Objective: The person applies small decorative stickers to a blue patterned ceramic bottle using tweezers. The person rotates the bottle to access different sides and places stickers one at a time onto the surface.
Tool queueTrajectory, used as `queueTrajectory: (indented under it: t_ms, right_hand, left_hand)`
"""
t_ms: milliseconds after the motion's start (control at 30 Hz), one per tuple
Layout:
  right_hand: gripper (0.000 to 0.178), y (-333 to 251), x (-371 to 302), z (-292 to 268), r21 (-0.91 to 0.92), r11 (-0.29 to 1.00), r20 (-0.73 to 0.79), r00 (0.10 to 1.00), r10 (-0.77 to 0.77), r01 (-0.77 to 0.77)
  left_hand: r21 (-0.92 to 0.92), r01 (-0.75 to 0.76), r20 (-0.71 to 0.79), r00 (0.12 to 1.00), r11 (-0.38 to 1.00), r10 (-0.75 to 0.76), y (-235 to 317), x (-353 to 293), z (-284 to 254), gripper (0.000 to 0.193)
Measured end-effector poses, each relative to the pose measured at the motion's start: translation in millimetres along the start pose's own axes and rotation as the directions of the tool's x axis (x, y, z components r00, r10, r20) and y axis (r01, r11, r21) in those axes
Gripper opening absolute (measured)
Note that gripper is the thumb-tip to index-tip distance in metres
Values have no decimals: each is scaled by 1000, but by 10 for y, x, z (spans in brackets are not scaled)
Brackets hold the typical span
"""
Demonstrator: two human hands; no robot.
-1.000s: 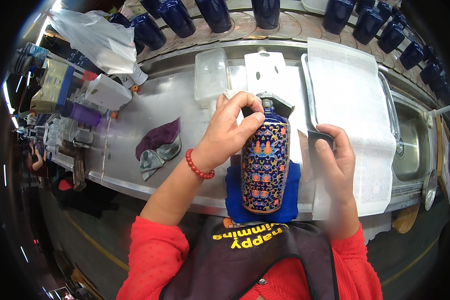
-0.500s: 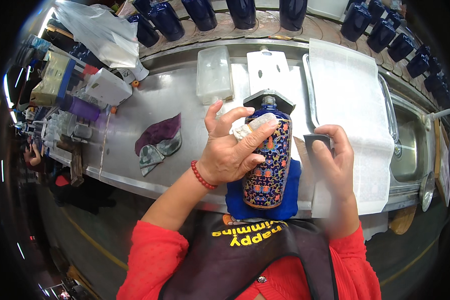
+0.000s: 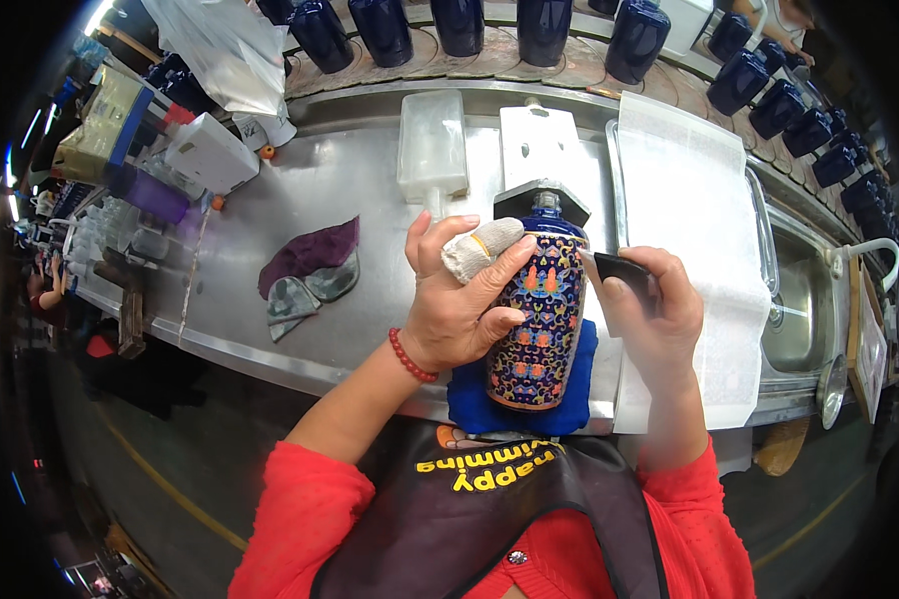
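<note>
A dark blue bottle (image 3: 537,329) with a colourful floral pattern lies on a folded blue cloth (image 3: 577,371), its neck resting at a grey angled support (image 3: 517,202). My left hand (image 3: 451,304) grips its upper left side, thumb and forefinger against the patterned surface. A whitish cloth cover (image 3: 481,250) wraps one finger of that hand, and a red bead bracelet (image 3: 410,357) circles the wrist. On the bottle's right, my right hand (image 3: 661,311) is closed around the black handle of a scraper (image 3: 621,272). Its thin blade points at the bottle's upper right edge; contact is unclear.
Purple and camouflage cloth pieces (image 3: 313,268) lie on the steel table at left. A translucent container (image 3: 433,145) and white block (image 3: 537,145) stand behind. White sheets (image 3: 689,270) cover the right side, beside a sink (image 3: 799,319). Several blue bottles (image 3: 543,32) line the curved conveyor.
The bottle has turned, showing a different part of its pattern. My right hand has brought the scraper closer to the bottle's upper right edge. The conveyor bottles have shifted in view.
</note>
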State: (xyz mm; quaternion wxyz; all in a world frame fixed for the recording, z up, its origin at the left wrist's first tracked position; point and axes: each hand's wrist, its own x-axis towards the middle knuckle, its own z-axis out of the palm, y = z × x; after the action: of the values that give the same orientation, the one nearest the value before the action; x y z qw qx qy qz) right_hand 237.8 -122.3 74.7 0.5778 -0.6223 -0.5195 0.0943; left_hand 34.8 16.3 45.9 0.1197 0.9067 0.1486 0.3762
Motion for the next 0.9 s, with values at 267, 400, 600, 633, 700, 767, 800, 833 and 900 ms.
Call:
queueTrajectory:
  t_ms: [267,400,600,633,700,767,800,833,900]
  right_hand:
    - [24,-94,141,48,-99,985,37,989,-140,143]
    - [26,-172,293,30,-336,767,292,835,-467,547]
    - [27,-267,127,-148,-142,818,569,722,-393,557]
    - [28,-261,98,-172,-108,890,482,807,-342,442]
    - [30,-240,59,-218,-101,956,339,913,-229,277]
    - [27,-213,41,-239,-90,972,259,947,-189,219]
    - [25,-197,38,-238,-93,978,215,963,-163,186]
    - [30,-187,31,-237,-75,983,219,965,-147,167]
    - [24,-161,25,-220,-99,984,191,973,-128,149]
  left_hand:
    - [-46,-1,-24,1000,999,0,-1,36,10,68]
    - [-65,-3,-44,999,998,0,-5,28,40,71]
    - [-68,-20,-7,1000,998,19,-29,53,37,72]
    - [-57,-27,10,1000,998,27,-36,54,28,71]
    - [-43,-27,19,999,999,28,-40,46,14,69]
    - [-45,-17,-16,1000,999,16,-31,28,4,68]
    - [-12,-11,3,1000,1000,11,-24,20,3,67]
    - [11,-12,6,1000,1000,12,-17,16,6,67]
    - [51,-19,6,1000,999,19,-5,17,12,68]
